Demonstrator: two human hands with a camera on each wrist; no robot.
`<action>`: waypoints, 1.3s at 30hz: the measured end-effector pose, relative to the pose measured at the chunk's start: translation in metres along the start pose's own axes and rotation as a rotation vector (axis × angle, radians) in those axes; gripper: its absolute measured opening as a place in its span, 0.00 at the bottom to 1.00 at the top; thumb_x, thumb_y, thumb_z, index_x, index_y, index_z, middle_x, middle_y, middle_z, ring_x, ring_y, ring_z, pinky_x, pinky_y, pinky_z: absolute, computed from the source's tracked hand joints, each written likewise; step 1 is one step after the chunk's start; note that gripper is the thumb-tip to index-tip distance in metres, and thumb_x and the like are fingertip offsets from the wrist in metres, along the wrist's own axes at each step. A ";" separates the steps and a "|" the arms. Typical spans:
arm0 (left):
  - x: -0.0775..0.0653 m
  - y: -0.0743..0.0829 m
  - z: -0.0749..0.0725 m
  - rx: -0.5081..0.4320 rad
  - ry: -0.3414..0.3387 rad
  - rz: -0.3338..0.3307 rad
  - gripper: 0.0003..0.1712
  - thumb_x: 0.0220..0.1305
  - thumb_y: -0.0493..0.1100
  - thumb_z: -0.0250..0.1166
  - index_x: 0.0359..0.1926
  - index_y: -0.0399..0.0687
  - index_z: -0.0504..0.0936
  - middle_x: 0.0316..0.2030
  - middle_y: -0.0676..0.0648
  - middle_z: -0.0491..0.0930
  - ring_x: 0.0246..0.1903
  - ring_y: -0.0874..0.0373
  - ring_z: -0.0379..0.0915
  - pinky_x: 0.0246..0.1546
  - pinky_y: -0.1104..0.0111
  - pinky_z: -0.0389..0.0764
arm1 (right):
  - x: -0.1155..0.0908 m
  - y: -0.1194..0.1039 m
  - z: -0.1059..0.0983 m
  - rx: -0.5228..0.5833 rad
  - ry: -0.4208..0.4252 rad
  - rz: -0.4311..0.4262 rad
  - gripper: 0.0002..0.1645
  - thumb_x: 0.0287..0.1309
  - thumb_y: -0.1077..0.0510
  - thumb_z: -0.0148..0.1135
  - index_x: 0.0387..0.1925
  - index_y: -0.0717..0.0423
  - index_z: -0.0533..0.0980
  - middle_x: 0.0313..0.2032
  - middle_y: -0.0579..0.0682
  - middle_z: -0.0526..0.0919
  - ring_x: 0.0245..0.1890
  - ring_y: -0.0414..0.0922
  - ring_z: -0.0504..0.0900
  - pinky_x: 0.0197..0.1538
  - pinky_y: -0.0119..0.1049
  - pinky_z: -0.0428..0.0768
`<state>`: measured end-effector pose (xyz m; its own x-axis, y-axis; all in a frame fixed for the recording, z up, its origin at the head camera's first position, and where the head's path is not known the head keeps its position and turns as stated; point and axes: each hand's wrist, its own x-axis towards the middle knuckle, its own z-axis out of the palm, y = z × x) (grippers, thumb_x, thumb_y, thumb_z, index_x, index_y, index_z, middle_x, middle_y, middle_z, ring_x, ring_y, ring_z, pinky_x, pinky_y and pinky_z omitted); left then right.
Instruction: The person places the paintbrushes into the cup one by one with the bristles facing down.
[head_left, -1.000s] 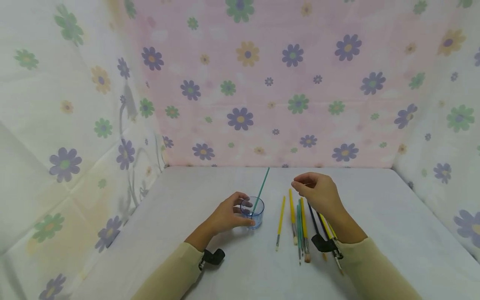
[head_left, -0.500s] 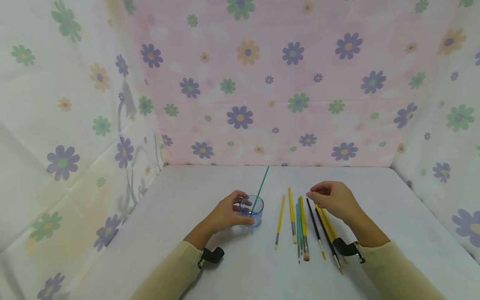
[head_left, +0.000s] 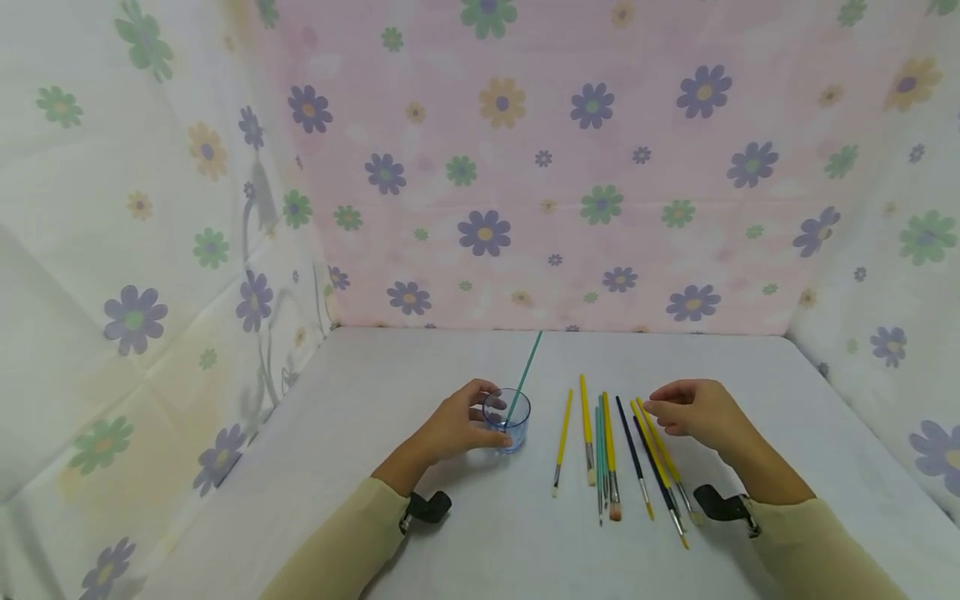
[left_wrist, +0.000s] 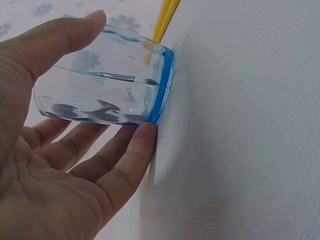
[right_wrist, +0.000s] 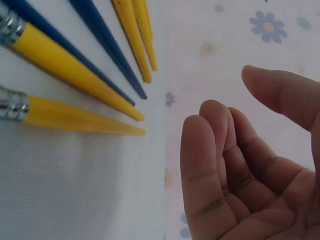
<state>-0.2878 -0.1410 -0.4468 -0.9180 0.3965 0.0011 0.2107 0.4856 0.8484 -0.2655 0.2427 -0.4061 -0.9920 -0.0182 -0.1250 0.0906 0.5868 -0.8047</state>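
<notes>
My left hand [head_left: 450,429] holds a clear drinking glass [head_left: 515,439] upright on the table, thumb on one side and fingers on the other. In the left wrist view the glass shows a blue base [left_wrist: 162,87]. A thin teal paintbrush [head_left: 529,363] leans inside it, bristles down. To the right, my right hand [head_left: 701,414] hovers over the handle ends of the rightmost yellow paintbrushes [head_left: 661,443]. Its thumb and fingers stand apart with nothing between them in the right wrist view, beside a yellow handle [right_wrist: 75,116].
Several paintbrushes lie in a loose row on the white table [head_left: 420,542]: a yellow one [head_left: 565,429] nearest the glass, then teal ones [head_left: 601,442] and dark-handled ones [head_left: 633,446]. A flowered cloth [head_left: 540,167] encloses the back and sides.
My right hand has moved right and slightly toward me, from above the middle brushes to the rightmost yellow ones, uncovering the brushes beneath. The left hand stays on the glass.
</notes>
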 end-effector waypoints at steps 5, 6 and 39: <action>0.001 0.001 0.001 -0.005 -0.005 0.005 0.48 0.39 0.57 0.79 0.61 0.56 0.66 0.53 0.56 0.77 0.51 0.57 0.76 0.51 0.58 0.79 | 0.004 0.009 0.001 -0.027 0.010 0.047 0.32 0.52 0.40 0.68 0.49 0.60 0.76 0.44 0.56 0.81 0.35 0.45 0.82 0.38 0.36 0.84; 0.001 0.001 0.001 -0.007 -0.006 0.006 0.48 0.40 0.57 0.79 0.61 0.55 0.66 0.53 0.56 0.77 0.51 0.56 0.76 0.51 0.58 0.79 | 0.005 0.011 0.001 -0.029 0.005 0.056 0.31 0.53 0.42 0.68 0.49 0.61 0.76 0.44 0.57 0.81 0.35 0.45 0.82 0.38 0.36 0.84; 0.000 0.001 0.000 0.015 0.001 0.008 0.49 0.38 0.60 0.78 0.61 0.56 0.66 0.52 0.58 0.77 0.51 0.57 0.76 0.51 0.58 0.78 | 0.009 0.034 0.008 -0.125 -0.049 0.163 0.22 0.44 0.51 0.75 0.37 0.61 0.79 0.31 0.53 0.81 0.27 0.44 0.80 0.31 0.36 0.82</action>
<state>-0.2872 -0.1401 -0.4459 -0.9169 0.3991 0.0082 0.2225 0.4940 0.8405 -0.2708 0.2561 -0.4388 -0.9595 0.0478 -0.2776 0.2346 0.6811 -0.6936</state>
